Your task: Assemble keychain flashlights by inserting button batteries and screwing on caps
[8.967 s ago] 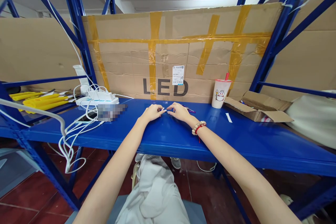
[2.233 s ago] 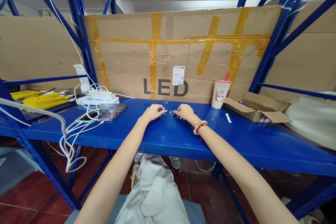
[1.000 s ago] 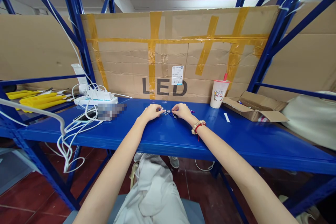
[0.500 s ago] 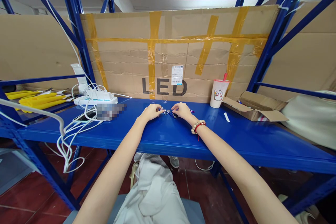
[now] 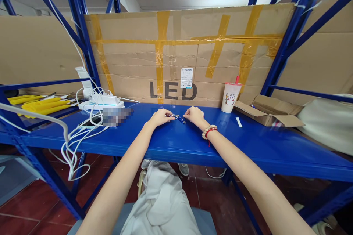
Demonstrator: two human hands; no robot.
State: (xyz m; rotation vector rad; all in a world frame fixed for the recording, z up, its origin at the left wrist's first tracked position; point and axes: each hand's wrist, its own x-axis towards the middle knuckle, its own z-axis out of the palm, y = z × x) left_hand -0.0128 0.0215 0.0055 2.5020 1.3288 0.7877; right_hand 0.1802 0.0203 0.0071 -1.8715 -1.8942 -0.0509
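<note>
On the blue shelf top, my left hand point(image 5: 160, 118) pinches a small shiny metal piece point(image 5: 175, 116) that looks like a clasp, its exact kind too small to tell. A short dark-blue strap-like piece point(image 5: 182, 120) lies or hangs just right of the metal and appears joined to it. My right hand point(image 5: 194, 115), with a beaded bracelet at the wrist, is beside that piece. Its fingers are pinched together, and what they hold is hidden or too small to name. A narrow gap separates the two hands.
A white cup point(image 5: 231, 97) with a red straw stands behind my right hand. Farther right are a paper strip point(image 5: 238, 122) and an open cardboard box point(image 5: 266, 117). On the left sit a power strip point(image 5: 102, 104), tangled white cables point(image 5: 72, 154) and yellow-handled tools point(image 5: 45, 104). Taped cardboard point(image 5: 132, 62) rises behind.
My right hand has shifted slightly right, widening the gap between the hands. More of the shiny metal piece now shows at my left fingertips.
</note>
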